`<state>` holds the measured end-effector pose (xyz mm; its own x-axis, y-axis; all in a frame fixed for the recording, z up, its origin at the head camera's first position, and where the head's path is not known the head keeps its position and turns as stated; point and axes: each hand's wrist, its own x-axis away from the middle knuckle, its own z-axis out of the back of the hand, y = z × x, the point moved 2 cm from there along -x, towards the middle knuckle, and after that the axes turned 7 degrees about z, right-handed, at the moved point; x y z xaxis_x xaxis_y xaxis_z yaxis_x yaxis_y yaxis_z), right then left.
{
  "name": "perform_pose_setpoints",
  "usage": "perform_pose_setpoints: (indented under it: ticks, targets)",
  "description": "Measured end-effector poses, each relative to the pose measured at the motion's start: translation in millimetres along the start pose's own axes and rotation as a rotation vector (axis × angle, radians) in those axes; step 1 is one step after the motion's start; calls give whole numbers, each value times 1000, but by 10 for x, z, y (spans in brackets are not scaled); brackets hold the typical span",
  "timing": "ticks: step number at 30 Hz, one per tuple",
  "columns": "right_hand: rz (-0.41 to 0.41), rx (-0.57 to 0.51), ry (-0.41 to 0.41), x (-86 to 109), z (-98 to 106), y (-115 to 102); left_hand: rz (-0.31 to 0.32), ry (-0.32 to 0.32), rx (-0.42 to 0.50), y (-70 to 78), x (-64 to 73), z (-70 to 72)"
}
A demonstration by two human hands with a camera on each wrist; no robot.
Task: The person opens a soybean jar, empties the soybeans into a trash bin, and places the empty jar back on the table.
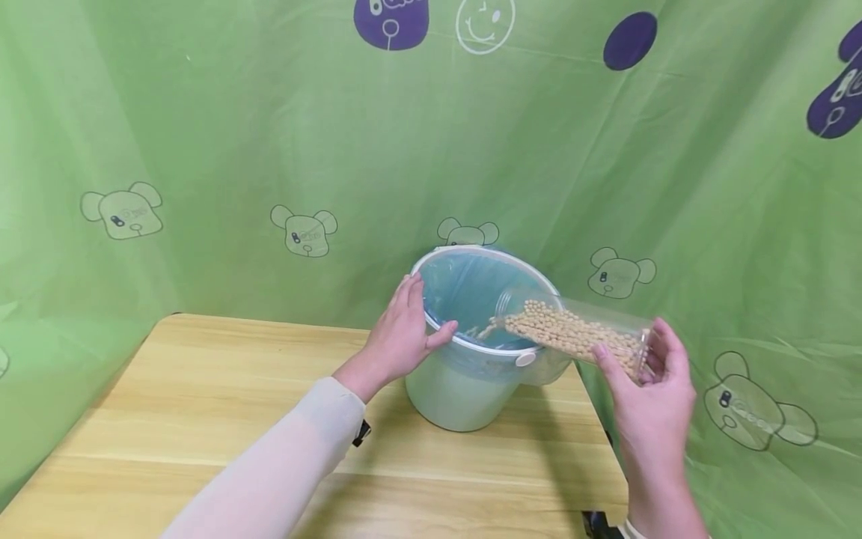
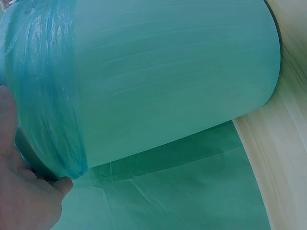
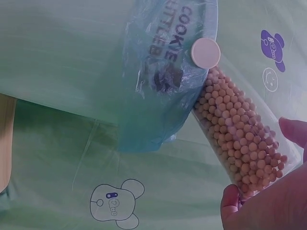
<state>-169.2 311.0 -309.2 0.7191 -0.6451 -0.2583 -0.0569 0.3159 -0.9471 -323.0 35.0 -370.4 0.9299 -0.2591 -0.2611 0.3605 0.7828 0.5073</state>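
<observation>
Left grip (image 1: 399,337) with thumb (image 1: 443,334) splayed, right grip (image 1: 655,397) curled

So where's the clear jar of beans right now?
In the head view, the clear jar is right of centre, tilted over the near-right rim of the bin, mouth inside it and base held by the right hand.

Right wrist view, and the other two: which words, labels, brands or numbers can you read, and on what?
"COOKIE": on the bucket near its rim, printed on or under the blue liner; I cannot tell which.
"ITTLE": beside it, same place; ends unclear.
Curtain prints: lettering too small or blurred.
Jar: none visible.
</observation>
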Motion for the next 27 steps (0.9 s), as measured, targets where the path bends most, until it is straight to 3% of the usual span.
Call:
perform_pose_setpoints:
  ticks: [11,27]
  targets:
    - [46,100,0,16,-43,-76,-12,-2,-6,16,-15,-11]
    - [93,123,-5,20,-129,-128,-19,-1,-27,-18,-10,13]
